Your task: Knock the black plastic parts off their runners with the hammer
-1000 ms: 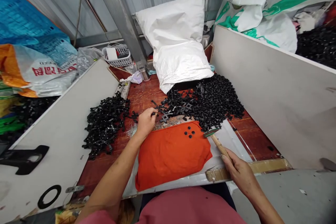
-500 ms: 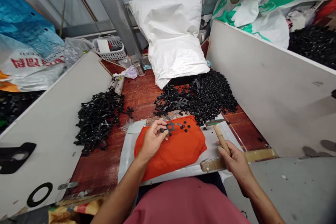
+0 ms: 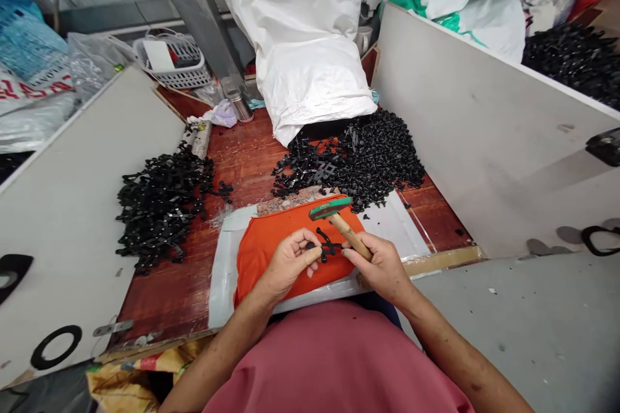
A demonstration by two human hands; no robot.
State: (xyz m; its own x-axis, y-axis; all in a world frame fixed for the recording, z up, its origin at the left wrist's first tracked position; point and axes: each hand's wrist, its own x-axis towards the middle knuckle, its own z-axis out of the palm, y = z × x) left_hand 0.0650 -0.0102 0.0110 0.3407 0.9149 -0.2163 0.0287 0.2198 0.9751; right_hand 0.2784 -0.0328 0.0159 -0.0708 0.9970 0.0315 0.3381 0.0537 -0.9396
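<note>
Black plastic, thin and branched with small round knobs as far as the blur allows, the part [image 3: 327, 246] is lying on the orange cloth [image 3: 261, 245] spread over the table [image 3: 242, 161]. The left hand [image 3: 290, 262] is pinching one end of it, while the right hand [image 3: 382, 266] is closing around the wooden handle of the green-headed hammer [image 3: 346, 231] just above. Behind, a white sack [image 3: 310, 45] is spilling a heap of black pieces [image 3: 378, 161] onto the table, and a white basket [image 3: 169, 61] is holding a white card [image 3: 159, 57].
</note>
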